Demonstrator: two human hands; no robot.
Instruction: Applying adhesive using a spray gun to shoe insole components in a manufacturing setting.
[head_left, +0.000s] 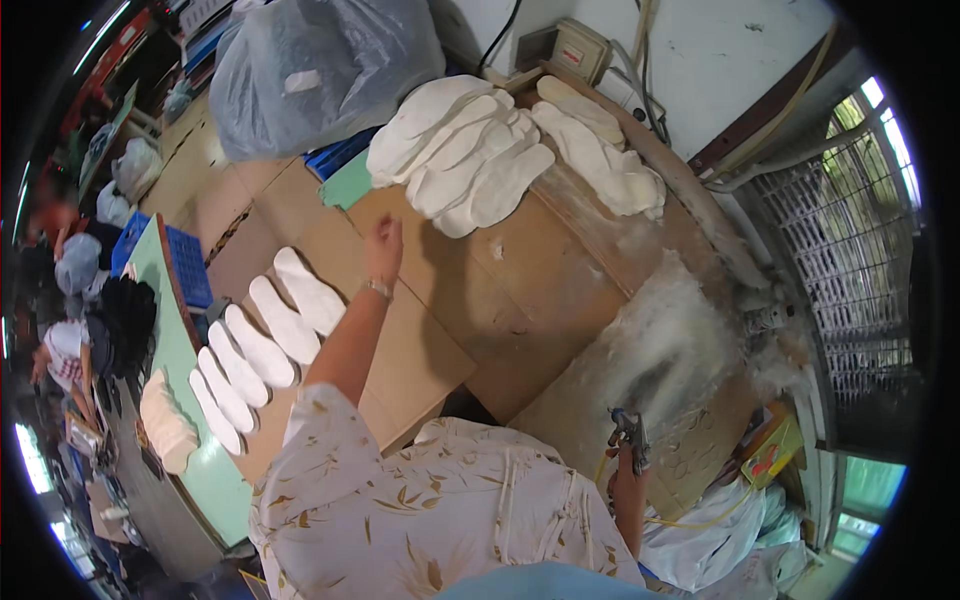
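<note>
Our right hand [628,475] grips the spray gun [630,432]; our left hand [384,240], loosely curled and empty, nears the unsprayed insole pile [470,150]; six insoles [265,345] lie finished.

Bare brown cardboard sheet [440,300] open around the raised left hand [384,240] — fanned pile of white insoles [465,150] beyond, row of white insoles [265,340] leftward, fluffy white overspray crust [660,350] rightward.

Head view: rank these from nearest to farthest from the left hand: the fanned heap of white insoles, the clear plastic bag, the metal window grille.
1. Fanned heap of white insoles, just beyond the left hand.
2. Clear plastic bag, far left corner.
3. Metal window grille, far right.
</note>
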